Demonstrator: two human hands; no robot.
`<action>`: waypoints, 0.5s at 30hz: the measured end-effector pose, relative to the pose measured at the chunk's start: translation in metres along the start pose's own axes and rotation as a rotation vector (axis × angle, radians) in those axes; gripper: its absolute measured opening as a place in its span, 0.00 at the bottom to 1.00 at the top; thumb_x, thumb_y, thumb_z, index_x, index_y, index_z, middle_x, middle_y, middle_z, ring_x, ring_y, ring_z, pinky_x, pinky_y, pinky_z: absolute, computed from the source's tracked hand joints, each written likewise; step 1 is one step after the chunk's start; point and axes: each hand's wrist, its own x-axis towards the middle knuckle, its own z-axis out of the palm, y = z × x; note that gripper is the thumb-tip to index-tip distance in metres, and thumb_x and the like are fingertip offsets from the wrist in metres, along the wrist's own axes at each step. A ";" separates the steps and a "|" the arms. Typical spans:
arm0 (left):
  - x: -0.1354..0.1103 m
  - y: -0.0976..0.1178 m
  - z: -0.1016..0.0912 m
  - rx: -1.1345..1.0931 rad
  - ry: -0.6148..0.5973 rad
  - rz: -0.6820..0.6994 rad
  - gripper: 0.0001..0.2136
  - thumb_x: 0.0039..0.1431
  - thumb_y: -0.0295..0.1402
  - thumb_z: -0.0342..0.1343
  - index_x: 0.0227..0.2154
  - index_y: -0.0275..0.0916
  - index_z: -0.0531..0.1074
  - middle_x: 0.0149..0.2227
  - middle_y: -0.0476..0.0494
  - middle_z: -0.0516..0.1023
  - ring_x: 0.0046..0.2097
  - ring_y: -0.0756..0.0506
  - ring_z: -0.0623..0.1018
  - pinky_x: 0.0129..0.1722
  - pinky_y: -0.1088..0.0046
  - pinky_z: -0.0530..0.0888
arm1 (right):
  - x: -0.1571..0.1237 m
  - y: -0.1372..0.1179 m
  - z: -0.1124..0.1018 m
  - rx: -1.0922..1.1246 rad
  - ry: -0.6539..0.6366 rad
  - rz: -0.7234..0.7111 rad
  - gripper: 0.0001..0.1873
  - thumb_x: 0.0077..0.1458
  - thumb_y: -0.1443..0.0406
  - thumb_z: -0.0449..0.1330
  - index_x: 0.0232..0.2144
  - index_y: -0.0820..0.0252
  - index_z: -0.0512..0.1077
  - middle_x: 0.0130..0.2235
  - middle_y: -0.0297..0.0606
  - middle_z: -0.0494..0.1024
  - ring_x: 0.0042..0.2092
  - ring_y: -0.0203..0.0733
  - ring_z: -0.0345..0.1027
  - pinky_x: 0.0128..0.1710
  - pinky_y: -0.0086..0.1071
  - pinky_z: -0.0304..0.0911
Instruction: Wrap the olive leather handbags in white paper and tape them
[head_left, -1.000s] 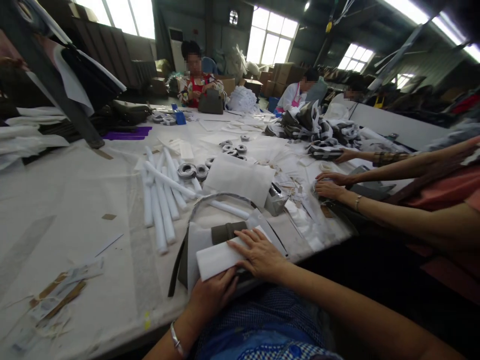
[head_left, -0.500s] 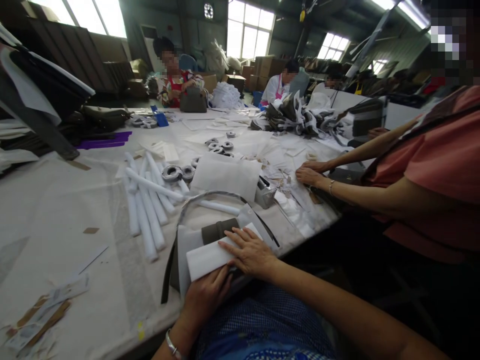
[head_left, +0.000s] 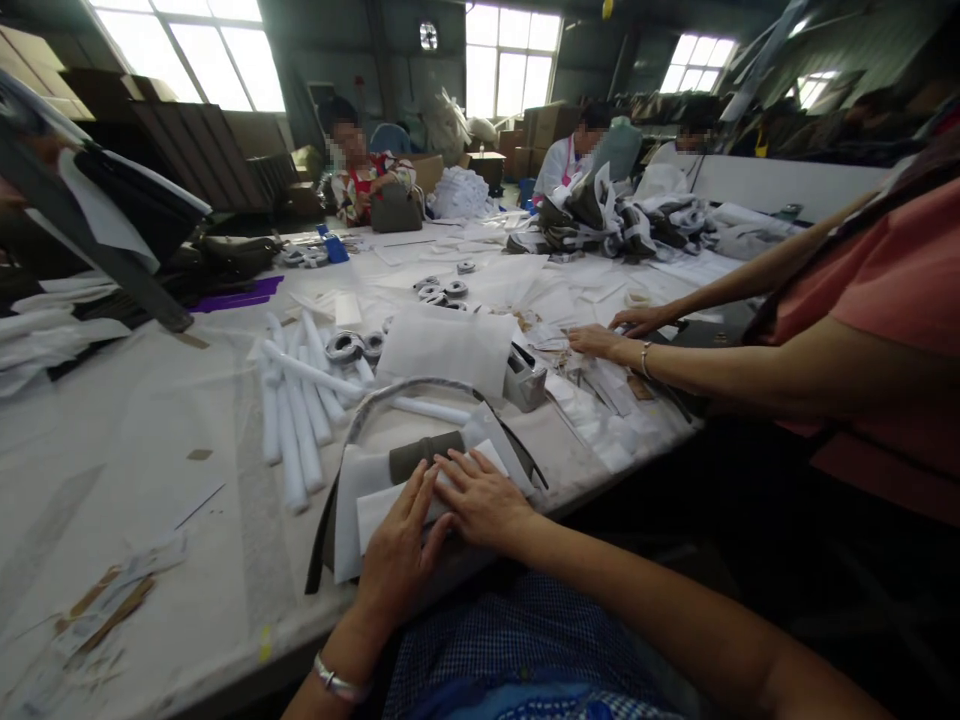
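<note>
At the table's front edge lies a dark olive bag [head_left: 426, 455] with white sheeting about it. A long strap [head_left: 375, 392], partly wrapped in pale film, arches behind it. Across the bag's near side rests a flat white foam piece [head_left: 372, 510]. My left hand [head_left: 401, 550] is laid on the foam, fingers stretched out and thumb apart. Beside it my right hand [head_left: 484, 498] presses on the same foam, fingers extended. The fingertips of both hands nearly meet near the foam's far edge. My hands hide the middle of the foam.
White foam rods [head_left: 292, 440] lie in a pile left of the bag. Behind it are white sheets [head_left: 446, 350], a silvery box [head_left: 525, 385] and several rolled grey straps [head_left: 345, 347]. A co-worker's arms [head_left: 690, 365] reach over the table at right. Cardboard scraps [head_left: 109, 605] lie front left.
My left hand has moved from under the foam's near edge up onto its top. My right hand has stayed on the foam. The view has shifted slightly.
</note>
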 end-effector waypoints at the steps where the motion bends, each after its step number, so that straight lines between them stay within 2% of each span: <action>1: -0.002 -0.004 0.007 0.033 -0.038 0.020 0.30 0.68 0.42 0.49 0.68 0.42 0.49 0.68 0.37 0.59 0.65 0.39 0.64 0.59 0.58 0.71 | -0.001 0.001 0.003 -0.011 0.042 -0.020 0.30 0.67 0.54 0.50 0.64 0.66 0.60 0.66 0.51 0.60 0.68 0.56 0.50 0.67 0.50 0.45; 3: -0.009 -0.012 0.018 0.089 -0.087 0.050 0.32 0.67 0.45 0.49 0.69 0.43 0.47 0.69 0.37 0.55 0.67 0.37 0.61 0.61 0.55 0.69 | -0.004 0.002 0.010 -0.035 0.147 -0.064 0.29 0.68 0.55 0.48 0.61 0.71 0.64 0.64 0.51 0.64 0.67 0.53 0.52 0.68 0.46 0.46; 6: -0.016 -0.020 0.026 0.107 -0.075 0.162 0.32 0.68 0.48 0.45 0.70 0.44 0.43 0.70 0.37 0.53 0.68 0.35 0.58 0.62 0.51 0.66 | -0.021 0.001 0.018 -0.063 0.300 -0.084 0.24 0.69 0.58 0.47 0.56 0.68 0.69 0.61 0.44 0.70 0.65 0.47 0.58 0.68 0.41 0.46; 9: -0.014 -0.019 0.025 0.103 -0.079 0.219 0.30 0.69 0.47 0.41 0.69 0.46 0.44 0.72 0.38 0.46 0.68 0.31 0.57 0.63 0.46 0.63 | -0.058 -0.002 0.027 -0.035 0.381 -0.060 0.19 0.68 0.63 0.48 0.55 0.60 0.71 0.61 0.35 0.71 0.65 0.40 0.57 0.69 0.37 0.44; 11: -0.012 -0.016 0.023 0.096 -0.105 0.213 0.29 0.69 0.45 0.41 0.69 0.48 0.44 0.72 0.40 0.42 0.69 0.30 0.55 0.63 0.44 0.62 | -0.097 -0.003 0.038 0.062 0.395 -0.037 0.18 0.67 0.66 0.48 0.54 0.57 0.72 0.61 0.32 0.71 0.65 0.35 0.57 0.68 0.35 0.47; 13: -0.011 -0.014 0.023 0.093 -0.133 0.178 0.28 0.69 0.41 0.42 0.69 0.50 0.42 0.73 0.42 0.40 0.69 0.30 0.53 0.64 0.43 0.60 | -0.145 -0.003 0.054 0.214 0.390 0.115 0.18 0.65 0.67 0.49 0.52 0.59 0.73 0.58 0.36 0.74 0.62 0.34 0.62 0.64 0.32 0.56; 15: -0.013 -0.016 0.024 0.085 -0.169 0.157 0.29 0.69 0.38 0.42 0.70 0.50 0.41 0.73 0.43 0.38 0.70 0.30 0.49 0.65 0.41 0.57 | -0.199 0.001 0.072 0.368 0.344 0.499 0.18 0.65 0.67 0.49 0.51 0.62 0.74 0.56 0.42 0.76 0.57 0.37 0.68 0.59 0.34 0.63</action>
